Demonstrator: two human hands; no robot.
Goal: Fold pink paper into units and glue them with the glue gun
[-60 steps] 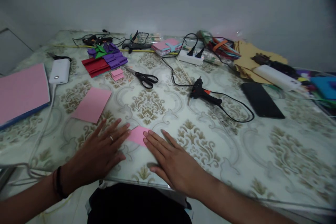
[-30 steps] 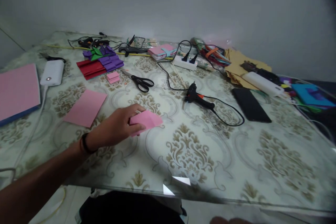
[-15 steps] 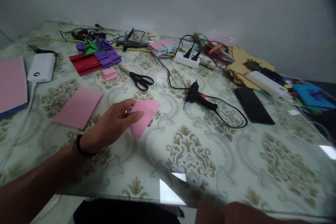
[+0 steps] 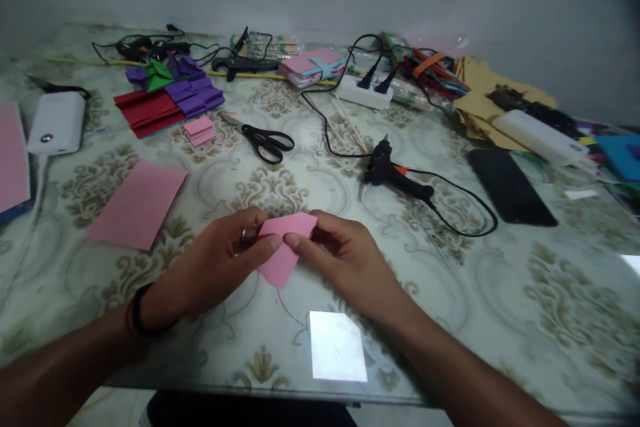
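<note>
Between both hands, above the near middle of the table, is a piece of pink paper (image 4: 281, 268) with a crease across its upper part. My left hand (image 4: 225, 253) pinches its left side, thumb on the front face and fingers behind. On the opposite side my right hand (image 4: 345, 253) grips the paper the same way, the two thumb tips almost meeting. The fingers behind the paper are partly hidden. To the left lies a flat pink sheet (image 4: 140, 205). A small folded pink piece (image 4: 200, 131) and black-handled scissors (image 4: 265, 141) rest farther back.
A black glue gun (image 4: 397, 177) with its cord lies to the right, beside a black phone (image 4: 511, 187). Behind stand a white power strip (image 4: 365, 91) and stacked papers (image 4: 311, 65). Folded red paper (image 4: 150, 112) and a white power bank (image 4: 57, 121) are at left.
My right hand has come up from the bottom edge and taken hold of the pink paper's right side. The paper has moved slightly nearer, and its upper part now shows a crease.
</note>
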